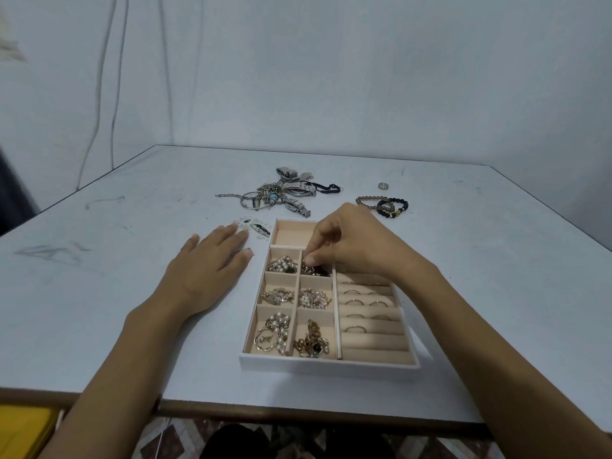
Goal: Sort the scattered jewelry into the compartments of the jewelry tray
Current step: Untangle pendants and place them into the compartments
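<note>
A white jewelry tray (328,365) with peach lining sits near the table's front edge. Its left compartments hold pearl and gold pieces, and its right side has ring rolls (371,321) with several rings. My right hand (351,241) hovers over the upper middle compartment, fingers curled down and pinching a gold chain piece (313,270) lying there. My left hand (212,263) rests flat on the table just left of the tray. A pile of watches and chains (283,193) lies behind the tray. Beaded bracelets (385,205) and a small ring (383,185) lie at the back right.
A small black-and-white trinket (256,228) lies by the tray's top left corner. The grey table (99,293) has scuff marks on its left side. Cables hang on the wall behind. A yellow object (23,429) sits below the table's front left edge.
</note>
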